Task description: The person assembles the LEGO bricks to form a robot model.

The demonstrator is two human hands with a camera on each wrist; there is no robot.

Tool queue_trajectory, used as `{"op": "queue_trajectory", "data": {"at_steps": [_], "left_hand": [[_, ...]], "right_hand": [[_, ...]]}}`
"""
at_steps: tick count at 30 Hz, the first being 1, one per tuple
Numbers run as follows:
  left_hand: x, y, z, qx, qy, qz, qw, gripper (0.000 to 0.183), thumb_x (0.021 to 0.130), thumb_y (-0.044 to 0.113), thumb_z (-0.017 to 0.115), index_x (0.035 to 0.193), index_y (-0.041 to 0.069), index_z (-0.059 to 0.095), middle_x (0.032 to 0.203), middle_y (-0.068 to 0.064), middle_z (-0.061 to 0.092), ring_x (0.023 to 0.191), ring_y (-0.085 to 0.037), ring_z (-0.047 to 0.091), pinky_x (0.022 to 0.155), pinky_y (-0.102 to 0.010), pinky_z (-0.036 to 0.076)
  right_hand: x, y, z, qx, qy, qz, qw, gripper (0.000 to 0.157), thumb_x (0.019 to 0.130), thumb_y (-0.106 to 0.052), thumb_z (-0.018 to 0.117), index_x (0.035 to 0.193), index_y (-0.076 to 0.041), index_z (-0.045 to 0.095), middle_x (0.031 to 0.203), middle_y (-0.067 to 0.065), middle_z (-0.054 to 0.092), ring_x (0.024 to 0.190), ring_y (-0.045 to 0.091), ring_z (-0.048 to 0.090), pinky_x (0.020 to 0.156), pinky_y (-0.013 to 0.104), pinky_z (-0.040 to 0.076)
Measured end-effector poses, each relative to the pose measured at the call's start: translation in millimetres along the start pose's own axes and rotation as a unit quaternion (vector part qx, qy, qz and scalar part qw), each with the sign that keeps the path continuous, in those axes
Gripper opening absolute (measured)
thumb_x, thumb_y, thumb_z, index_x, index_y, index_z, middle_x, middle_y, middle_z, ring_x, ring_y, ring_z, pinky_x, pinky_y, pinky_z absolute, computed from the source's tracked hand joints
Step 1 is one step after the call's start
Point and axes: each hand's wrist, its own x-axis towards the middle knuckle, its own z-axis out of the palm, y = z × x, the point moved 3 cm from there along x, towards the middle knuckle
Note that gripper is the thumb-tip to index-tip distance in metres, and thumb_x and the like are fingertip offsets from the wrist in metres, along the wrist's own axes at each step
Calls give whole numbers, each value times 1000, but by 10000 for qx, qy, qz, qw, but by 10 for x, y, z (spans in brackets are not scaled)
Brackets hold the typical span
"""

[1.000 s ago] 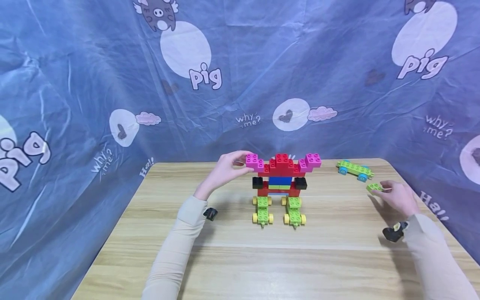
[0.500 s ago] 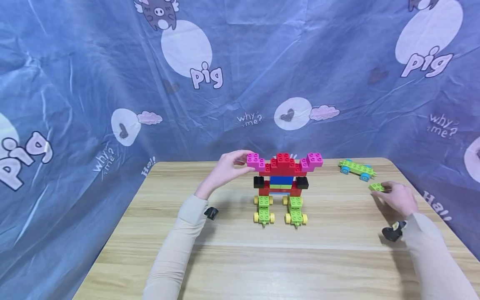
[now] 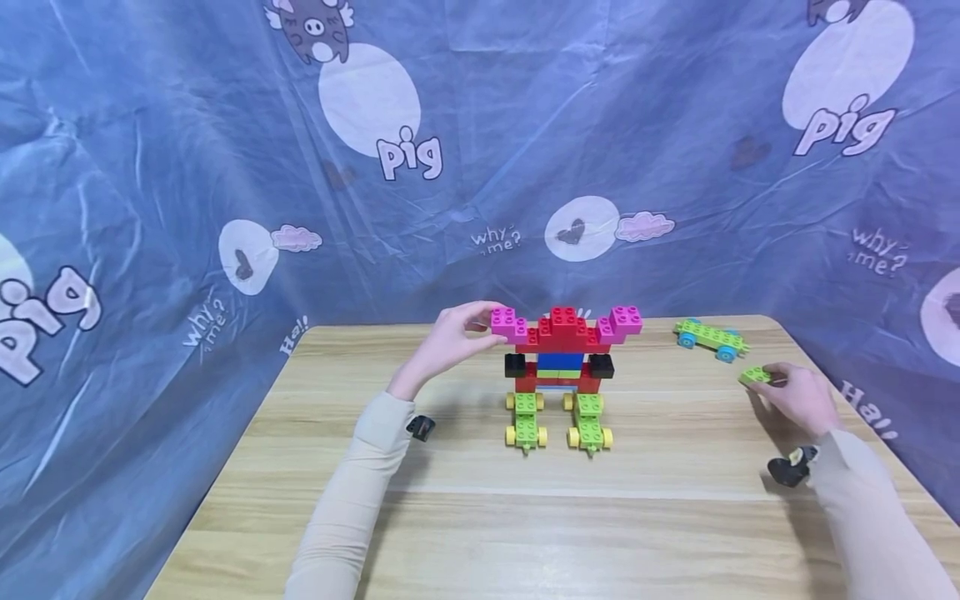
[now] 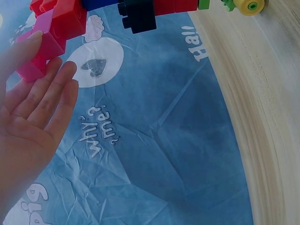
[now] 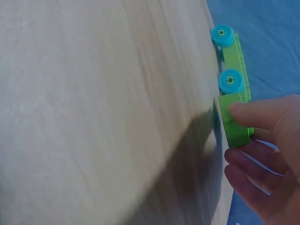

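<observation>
A figure of toy building blocks stands upright at the middle of the table, with a red top, blue middle and two green wheeled bases. My left hand pinches the pink block at the end of its left arm; the left wrist view shows thumb and fingers on either side of this pink block. Over on the right, my right hand pinches a light green block between thumb and fingers. In the right wrist view the thumb lies on the green block's side, and the lower fingers are loosely bent.
A green wheeled base with blue wheels sits near the back right, just beyond the right hand. Black blocks stick out at the figure's sides. A blue printed cloth hangs behind the wooden table.
My right hand has shifted slightly to the right with the green block. The left hand stays on the pink block, and the figure has not moved.
</observation>
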Motion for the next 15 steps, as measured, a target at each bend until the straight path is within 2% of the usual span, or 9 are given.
{"op": "queue_trajectory", "data": {"at_steps": [4, 5, 10, 12, 13, 15], "left_hand": [[-8, -9, -2, 25, -1, -46, 10000, 43, 83, 30, 71, 122, 17, 60, 112, 1, 67, 97, -11, 63, 88, -29, 56], [-8, -10, -2, 23, -3, -50, 10000, 43, 83, 30, 71, 122, 17, 60, 112, 1, 67, 97, -11, 63, 88, -29, 56], [-13, -7, -3, 3, -16, -56, 10000, 43, 83, 31, 71, 122, 18, 60, 113, 0, 66, 97, -12, 63, 89, -32, 56], [-14, -3, -3, 23, -23, -54, 10000, 43, 82, 31, 71, 122, 19, 60, 114, 1, 66, 97, -12, 64, 89, -30, 56], [-15, 1, -4, 39, -24, -48, 10000, 43, 82, 31, 71, 122, 19, 60, 115, 1, 66, 97, -12, 64, 88, -29, 56], [-14, 6, -3, 56, -29, -40, 10000, 43, 82, 31, 71, 122, 19, 60, 115, 1, 66, 97, -12, 64, 88, -27, 56]], "right_hand": [[-16, -23, -49, 82, 174, -92, 9998, 45, 80, -25, 71, 107, 9, 60, 91, 31, 66, 79, 46, 63, 65, 48, 46], [-20, -37, -66, 125, 188, -82, 9997, 44, 80, -25, 71, 107, 8, 61, 91, 31, 67, 77, 44, 64, 63, 44, 46], [-35, -118, -161, 244, 212, 61, 9995, 47, 83, -31, 69, 111, 5, 61, 95, 31, 67, 81, 45, 64, 69, 49, 46], [-24, -144, -199, 283, 209, 93, 9993, 47, 83, -32, 68, 112, 5, 60, 96, 31, 66, 74, 35, 66, 72, 54, 43], [-15, -156, -221, 308, 220, 81, 9993, 46, 83, -30, 69, 111, 5, 61, 95, 31, 67, 67, 23, 67, 73, 53, 43], [3, -186, -268, 354, 248, 27, 9991, 42, 83, -27, 69, 109, 5, 61, 94, 30, 67, 60, -5, 57, 72, 47, 43]]}}
